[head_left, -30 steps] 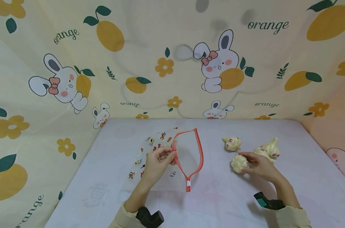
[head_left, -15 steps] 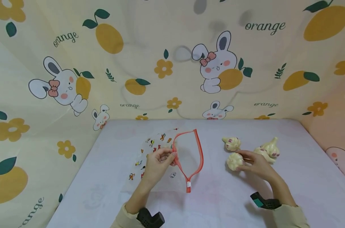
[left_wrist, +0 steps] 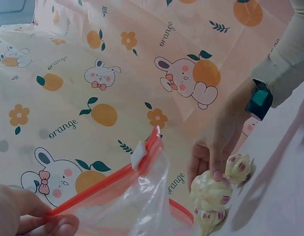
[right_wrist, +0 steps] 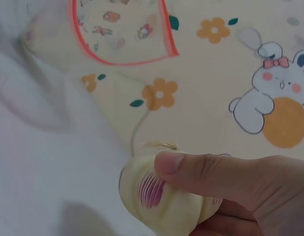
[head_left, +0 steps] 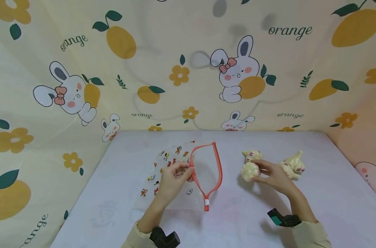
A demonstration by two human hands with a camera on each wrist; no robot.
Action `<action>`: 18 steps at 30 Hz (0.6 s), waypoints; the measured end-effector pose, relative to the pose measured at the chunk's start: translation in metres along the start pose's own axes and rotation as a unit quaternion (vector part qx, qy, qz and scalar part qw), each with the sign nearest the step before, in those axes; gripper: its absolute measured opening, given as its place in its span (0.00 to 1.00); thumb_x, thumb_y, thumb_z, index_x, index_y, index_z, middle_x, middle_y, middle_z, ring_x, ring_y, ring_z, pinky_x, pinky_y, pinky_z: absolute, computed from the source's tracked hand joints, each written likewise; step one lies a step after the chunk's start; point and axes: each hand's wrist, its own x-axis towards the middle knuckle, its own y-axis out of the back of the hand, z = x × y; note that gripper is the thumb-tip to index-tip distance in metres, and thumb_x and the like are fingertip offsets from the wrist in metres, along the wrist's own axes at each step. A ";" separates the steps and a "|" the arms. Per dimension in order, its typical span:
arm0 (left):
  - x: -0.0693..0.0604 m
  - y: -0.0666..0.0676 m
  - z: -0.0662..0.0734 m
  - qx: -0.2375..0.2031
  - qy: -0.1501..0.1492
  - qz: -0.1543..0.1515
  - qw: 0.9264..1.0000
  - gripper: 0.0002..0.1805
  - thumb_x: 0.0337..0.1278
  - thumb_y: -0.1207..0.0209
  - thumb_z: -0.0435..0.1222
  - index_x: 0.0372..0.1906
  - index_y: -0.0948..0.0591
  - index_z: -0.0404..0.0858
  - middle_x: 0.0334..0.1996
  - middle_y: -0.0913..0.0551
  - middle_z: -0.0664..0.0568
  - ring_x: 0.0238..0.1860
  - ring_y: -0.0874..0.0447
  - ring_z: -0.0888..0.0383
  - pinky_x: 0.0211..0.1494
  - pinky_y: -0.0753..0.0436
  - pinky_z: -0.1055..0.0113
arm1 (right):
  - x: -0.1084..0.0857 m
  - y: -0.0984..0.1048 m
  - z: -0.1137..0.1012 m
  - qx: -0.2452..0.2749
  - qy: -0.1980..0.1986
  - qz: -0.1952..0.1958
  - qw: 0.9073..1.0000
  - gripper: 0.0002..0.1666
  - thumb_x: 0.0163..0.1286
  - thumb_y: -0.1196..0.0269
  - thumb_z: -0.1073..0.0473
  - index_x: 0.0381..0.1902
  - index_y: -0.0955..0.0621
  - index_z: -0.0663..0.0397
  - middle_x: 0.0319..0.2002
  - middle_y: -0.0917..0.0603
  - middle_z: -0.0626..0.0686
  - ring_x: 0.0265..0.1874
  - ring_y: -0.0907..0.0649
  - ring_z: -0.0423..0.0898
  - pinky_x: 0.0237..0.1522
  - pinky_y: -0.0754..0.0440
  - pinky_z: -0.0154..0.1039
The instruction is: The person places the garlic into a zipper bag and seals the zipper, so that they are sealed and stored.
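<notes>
My left hand pinches the red-orange rim of a clear zip bag printed with small cartoon figures. The bag's mouth gapes toward the right, and a white slider sits at its near corner. My right hand holds a garlic bulb, thumb on one side and fingers on the other; purple streaks show on it in the right wrist view. A shadow beneath suggests it is off the table. Just behind it lies another garlic bulb, partly covered in the head view.
To the right of my right hand lie two more garlic bulbs, one farther back and one nearer, touching or nearly so. A white cloth covers the table. Behind stands a printed curtain with rabbits and oranges.
My right hand has carried its garlic bulb leftward and slightly up, away from the two bulbs at right. My left hand and the bag have stayed almost in place.
</notes>
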 end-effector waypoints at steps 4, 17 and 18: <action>0.000 0.000 0.000 -0.003 -0.003 -0.003 1.000 0.11 0.62 0.42 0.28 0.43 0.21 0.22 0.34 0.18 0.25 0.27 0.18 0.72 0.34 0.13 0.76 | 0.000 0.000 -0.006 0.018 0.002 0.000 1.000 0.37 0.54 0.27 0.56 0.60 0.25 0.65 0.58 0.21 0.67 0.45 0.33 0.11 0.52 0.14 0.33; 0.000 0.001 -0.001 -0.006 -0.003 -0.005 1.000 0.12 0.62 0.42 0.28 0.44 0.22 0.20 0.35 0.19 0.24 0.26 0.19 0.72 0.34 0.13 0.77 | 0.005 -0.002 -0.026 0.023 0.000 0.002 1.000 0.38 0.54 0.27 0.56 0.62 0.26 0.63 0.61 0.23 0.67 0.56 0.20 0.64 0.56 0.18 0.51; 0.000 0.001 -0.001 -0.006 -0.003 -0.006 1.000 0.12 0.62 0.42 0.28 0.44 0.22 0.20 0.35 0.19 0.24 0.26 0.19 0.72 0.34 0.13 0.77 | 0.005 -0.002 -0.027 0.023 0.000 0.002 1.000 0.38 0.55 0.27 0.56 0.62 0.26 0.64 0.61 0.23 0.67 0.56 0.20 0.65 0.56 0.18 0.51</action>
